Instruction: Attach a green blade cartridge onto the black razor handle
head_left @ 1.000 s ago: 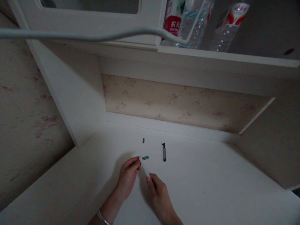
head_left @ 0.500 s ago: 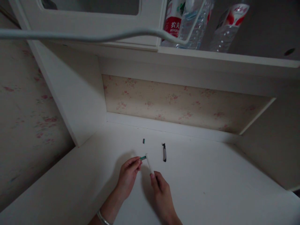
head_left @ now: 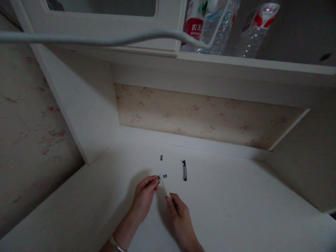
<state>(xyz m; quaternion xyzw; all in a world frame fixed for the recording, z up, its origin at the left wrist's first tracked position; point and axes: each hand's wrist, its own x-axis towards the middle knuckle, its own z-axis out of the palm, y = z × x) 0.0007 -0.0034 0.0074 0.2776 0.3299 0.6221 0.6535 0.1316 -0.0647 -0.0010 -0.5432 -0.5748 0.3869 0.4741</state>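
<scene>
My left hand point(head_left: 146, 192) pinches the near end of a small green-and-black strip point(head_left: 165, 176), whose exact kind is too small to make out. A slim white stick point(head_left: 165, 187), toothbrush-like in shape, is gripped near its lower end by my right hand point(head_left: 179, 215). Its upper tip crosses over the strip close to my left fingertips and covers the strip's middle. Behind my hands lies a short dark green piece point(head_left: 161, 158) on the white tabletop point(head_left: 223, 196). To its right rests a thin black object point(head_left: 184, 170) with a pale middle.
A white panel point(head_left: 78, 105) closes the left side of the desk. Overhead, a shelf edge point(head_left: 236, 62) runs across, with plastic bottles point(head_left: 254, 31) on it. A pale bent rod point(head_left: 110, 41) crosses in front of the cabinet door point(head_left: 105, 26). Floral wallpaper point(head_left: 194, 110) shows behind.
My right hand has shifted slightly left, bringing the white stick's tip from the strip's far end to across its middle. My left hand has stayed nearly still.
</scene>
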